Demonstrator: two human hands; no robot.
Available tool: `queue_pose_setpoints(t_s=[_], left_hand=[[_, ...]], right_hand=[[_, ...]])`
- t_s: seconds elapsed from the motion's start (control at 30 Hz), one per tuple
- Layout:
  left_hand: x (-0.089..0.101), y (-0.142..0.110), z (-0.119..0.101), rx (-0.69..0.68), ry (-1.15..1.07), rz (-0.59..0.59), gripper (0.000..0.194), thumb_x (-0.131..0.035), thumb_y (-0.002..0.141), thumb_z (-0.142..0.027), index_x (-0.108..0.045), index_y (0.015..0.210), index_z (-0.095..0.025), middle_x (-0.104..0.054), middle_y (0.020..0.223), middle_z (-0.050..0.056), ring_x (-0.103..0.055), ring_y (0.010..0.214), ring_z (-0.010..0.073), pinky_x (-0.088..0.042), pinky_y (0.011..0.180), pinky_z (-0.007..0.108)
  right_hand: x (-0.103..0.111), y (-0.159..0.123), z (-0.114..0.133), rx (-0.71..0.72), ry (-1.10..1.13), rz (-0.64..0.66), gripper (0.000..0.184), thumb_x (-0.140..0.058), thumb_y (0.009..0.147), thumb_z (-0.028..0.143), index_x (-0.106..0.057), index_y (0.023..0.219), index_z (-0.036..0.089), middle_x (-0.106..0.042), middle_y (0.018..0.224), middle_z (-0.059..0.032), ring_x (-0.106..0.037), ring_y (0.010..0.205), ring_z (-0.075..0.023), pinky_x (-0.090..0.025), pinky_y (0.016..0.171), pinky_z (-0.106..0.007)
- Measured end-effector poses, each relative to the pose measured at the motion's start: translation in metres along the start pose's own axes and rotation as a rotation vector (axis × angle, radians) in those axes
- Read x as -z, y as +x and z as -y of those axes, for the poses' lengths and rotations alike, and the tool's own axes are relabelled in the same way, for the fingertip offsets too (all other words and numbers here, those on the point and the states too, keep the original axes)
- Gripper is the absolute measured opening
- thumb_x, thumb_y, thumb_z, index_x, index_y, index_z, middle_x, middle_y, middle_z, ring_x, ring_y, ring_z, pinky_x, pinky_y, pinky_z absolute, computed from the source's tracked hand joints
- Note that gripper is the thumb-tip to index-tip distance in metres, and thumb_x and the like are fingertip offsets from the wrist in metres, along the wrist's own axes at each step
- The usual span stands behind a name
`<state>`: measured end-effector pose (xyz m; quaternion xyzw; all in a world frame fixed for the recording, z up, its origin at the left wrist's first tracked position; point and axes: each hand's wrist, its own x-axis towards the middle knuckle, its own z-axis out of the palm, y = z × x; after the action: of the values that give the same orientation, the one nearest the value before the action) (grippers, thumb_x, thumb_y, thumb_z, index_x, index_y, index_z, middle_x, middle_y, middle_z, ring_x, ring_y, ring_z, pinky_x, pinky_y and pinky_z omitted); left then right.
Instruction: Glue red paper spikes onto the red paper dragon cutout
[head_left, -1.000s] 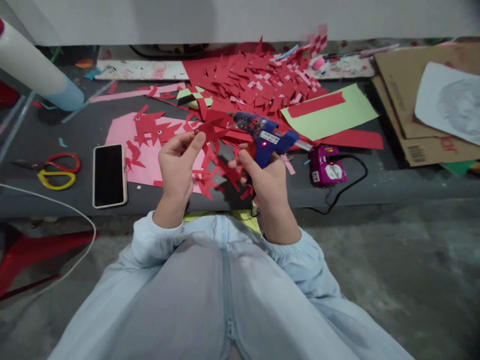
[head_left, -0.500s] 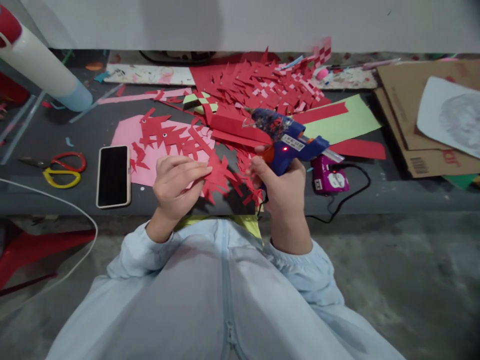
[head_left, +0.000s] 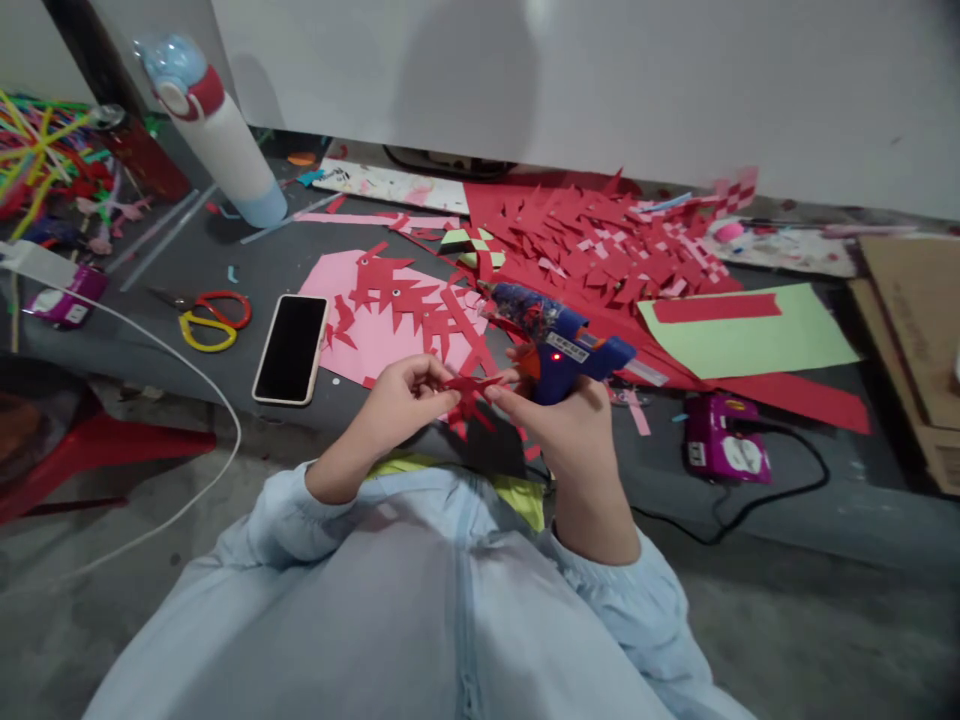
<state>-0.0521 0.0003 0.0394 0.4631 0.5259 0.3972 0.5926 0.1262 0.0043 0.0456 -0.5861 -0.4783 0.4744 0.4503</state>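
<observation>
Between thumb and fingers, my left hand (head_left: 409, 400) pinches a small spiky cut-out of red paper (head_left: 470, 388) near the table's front edge. My right hand (head_left: 574, 430) is wrapped round a blue hot glue gun (head_left: 566, 345) with a lit red light; its nozzle points up and left. The right thumb also meets the cut-out's right end. Just beyond the hands lies a pink sheet (head_left: 360, 340) carrying red spiky paper shapes (head_left: 386, 285) with googly eyes. Behind the glue gun spreads a large pile of red cut paper (head_left: 585, 240), partly woven with pink.
Left of the pink sheet are a phone (head_left: 291, 350) and scissors (head_left: 214, 320). A bottle (head_left: 225, 140) and a can (head_left: 139, 150) stand farther back. On the right are a green sheet (head_left: 765, 340), a purple box (head_left: 724, 440) with a black cord, and cardboard (head_left: 915, 330).
Both hands have come together at the red cut-out, with the right thumb now touching it. The glue gun stays in the right hand. The camera view has turned left.
</observation>
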Motion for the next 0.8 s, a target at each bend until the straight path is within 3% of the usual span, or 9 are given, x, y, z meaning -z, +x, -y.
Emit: queue_pose_setpoints(t_s=[0.1,0.17,0.23,0.33,0.47,0.53,0.7,0.8], left_hand=[[0.007,-0.002,-0.004,0.032,0.056,0.069,0.017,-0.072,0.068,-0.027,-0.057,0.075,-0.019,-0.048,0.059,-0.008,-0.041,0.051,0.0071,-0.031,0.052,0.021],[0.016,0.003,-0.007,0.005,0.163,0.059,0.018,-0.070,0.070,-0.022,-0.062,0.086,-0.020,-0.054,0.063,-0.006,-0.048,0.055,0.0093,-0.037,0.056,0.023],[0.031,0.016,-0.010,-0.067,0.384,-0.055,0.026,-0.066,0.072,-0.016,-0.066,0.098,-0.021,-0.063,0.071,-0.003,-0.057,0.063,0.0129,-0.043,0.064,0.025],[0.058,0.050,-0.016,-0.120,0.802,-0.323,0.023,-0.064,0.075,-0.012,-0.070,0.095,-0.022,-0.069,0.081,0.003,-0.064,0.078,0.0210,-0.047,0.078,0.033],[0.085,0.102,-0.020,-0.019,0.998,-0.428,0.008,-0.071,0.073,-0.013,-0.070,0.078,-0.019,-0.071,0.088,0.011,-0.066,0.097,0.0312,-0.047,0.091,0.041],[0.090,0.122,-0.019,0.026,1.041,-0.443,0.007,-0.075,0.075,-0.020,-0.071,0.080,-0.017,-0.071,0.095,0.015,-0.063,0.108,0.0357,-0.045,0.098,0.044],[0.088,0.144,-0.013,0.154,1.148,-0.508,0.040,-0.074,0.083,-0.035,-0.069,0.112,-0.009,-0.058,0.134,0.026,-0.046,0.132,0.0423,-0.043,0.104,0.051],[0.087,0.145,-0.011,0.146,1.186,-0.521,0.045,-0.077,0.082,-0.037,-0.067,0.117,-0.010,-0.057,0.136,0.026,-0.047,0.131,0.0430,-0.045,0.103,0.052]], right_hand=[[-0.004,0.002,0.003,-0.018,-0.013,-0.033,0.031,-0.083,0.059,0.031,-0.070,0.084,0.019,-0.070,0.064,0.0005,-0.056,0.050,-0.0122,-0.052,0.050,-0.028],[-0.003,0.005,0.004,-0.016,-0.011,-0.081,0.031,-0.083,0.057,0.030,-0.070,0.083,0.018,-0.069,0.062,0.0014,-0.054,0.048,-0.0108,-0.050,0.048,-0.026],[0.001,0.008,0.001,-0.020,0.009,-0.129,0.034,-0.084,0.056,0.030,-0.070,0.085,0.018,-0.067,0.061,0.0021,-0.052,0.047,-0.0101,-0.048,0.047,-0.025],[0.008,0.013,-0.005,-0.020,0.051,-0.154,0.038,-0.086,0.056,0.031,-0.071,0.087,0.017,-0.067,0.063,0.0020,-0.052,0.049,-0.0098,-0.045,0.046,-0.025],[0.012,0.015,-0.009,-0.004,0.100,-0.158,0.039,-0.088,0.056,0.031,-0.070,0.088,0.016,-0.066,0.064,0.0022,-0.051,0.049,-0.0097,-0.043,0.045,-0.025],[0.013,0.015,-0.009,-0.002,0.104,-0.160,0.038,-0.088,0.057,0.031,-0.070,0.088,0.017,-0.066,0.063,0.0025,-0.050,0.048,-0.0099,-0.042,0.044,-0.025],[0.015,0.015,-0.009,0.007,0.100,-0.161,0.038,-0.087,0.058,0.032,-0.071,0.089,0.018,-0.066,0.064,0.0025,-0.049,0.047,-0.0097,-0.042,0.043,-0.026],[0.017,0.015,-0.009,0.002,0.094,-0.160,0.037,-0.087,0.059,0.032,-0.071,0.090,0.017,-0.066,0.063,0.0025,-0.050,0.047,-0.0101,-0.043,0.043,-0.026]])
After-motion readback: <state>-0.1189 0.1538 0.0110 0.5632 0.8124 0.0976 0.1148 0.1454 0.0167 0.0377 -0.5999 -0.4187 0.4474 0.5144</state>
